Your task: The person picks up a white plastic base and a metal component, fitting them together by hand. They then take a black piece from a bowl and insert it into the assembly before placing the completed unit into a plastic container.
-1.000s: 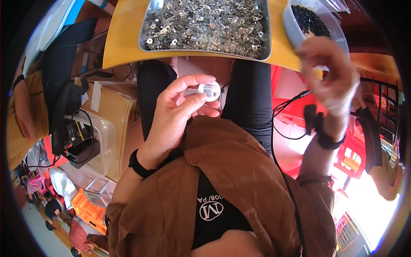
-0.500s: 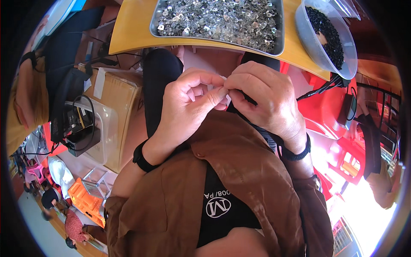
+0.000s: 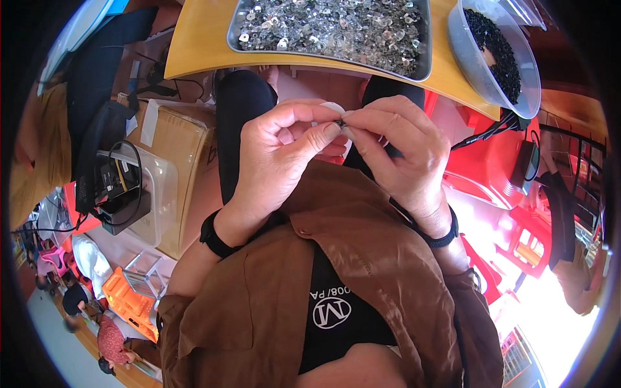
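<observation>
My left hand (image 3: 268,152) and my right hand (image 3: 407,149) meet above my lap, just below the table edge. Between their pinched thumbs and forefingers is a tiny dark piece (image 3: 341,123), too small to tell its kind. A pale, whitish patch shows beside it at my left forefinger; I cannot make out what it is. The other fingers of my left hand curl inward behind the thumb. Beyond both hands, a metal tray (image 3: 429,39) holds a heap of small clear and grey shiny pieces.
The tray stands on a yellow table (image 3: 200,45). To its right, a clear plastic bowl (image 3: 462,55) contains small black pieces. A cardboard box (image 3: 194,142) and a clear bin (image 3: 165,194) are at left, a red plastic stool (image 3: 482,171) at right. Other people sit nearby.
My right hand has shifted slightly left and its fingers have straightened. The dark piece now shows between the fingertips of both hands.
</observation>
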Available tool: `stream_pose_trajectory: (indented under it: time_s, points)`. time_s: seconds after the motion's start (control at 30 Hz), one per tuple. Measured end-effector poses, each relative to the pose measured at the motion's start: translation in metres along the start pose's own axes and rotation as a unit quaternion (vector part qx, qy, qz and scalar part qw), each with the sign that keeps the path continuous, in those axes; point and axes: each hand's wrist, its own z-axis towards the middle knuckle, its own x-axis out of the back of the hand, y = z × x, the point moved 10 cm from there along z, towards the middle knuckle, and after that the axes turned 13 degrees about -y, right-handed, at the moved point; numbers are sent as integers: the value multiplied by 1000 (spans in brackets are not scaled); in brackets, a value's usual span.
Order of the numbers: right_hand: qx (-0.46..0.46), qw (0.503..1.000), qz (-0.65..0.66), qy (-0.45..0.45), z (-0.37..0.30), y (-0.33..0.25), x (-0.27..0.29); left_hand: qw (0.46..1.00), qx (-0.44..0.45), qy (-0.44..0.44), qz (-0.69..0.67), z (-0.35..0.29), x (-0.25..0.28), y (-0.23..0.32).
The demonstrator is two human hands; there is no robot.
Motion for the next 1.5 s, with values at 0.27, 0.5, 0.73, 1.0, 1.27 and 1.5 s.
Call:
stream_pose_trajectory:
  time_s: [0.27,0.5,0.73,1.0,1.27,1.5]
  points:
    - [-69,990,119,-30,-3,16,-4,1000,-24,-7,-6,1,-4,3]
    - [-121,987,101,-20,0,20,10,996,-44,35,74,-5,-1,17]
    - [-27,999,-30,-32,6,-6,10,985,-68,6,157,-5,-9,25]
    - [20,996,-80,-45,10,-19,5,980,-88,23,175,-7,-8,28]
    - [28,992,-112,-53,11,-24,3,976,-101,20,191,-9,-8,29]
    - [39,991,-108,-69,13,-23,-5,977,-108,21,183,-10,-8,28]
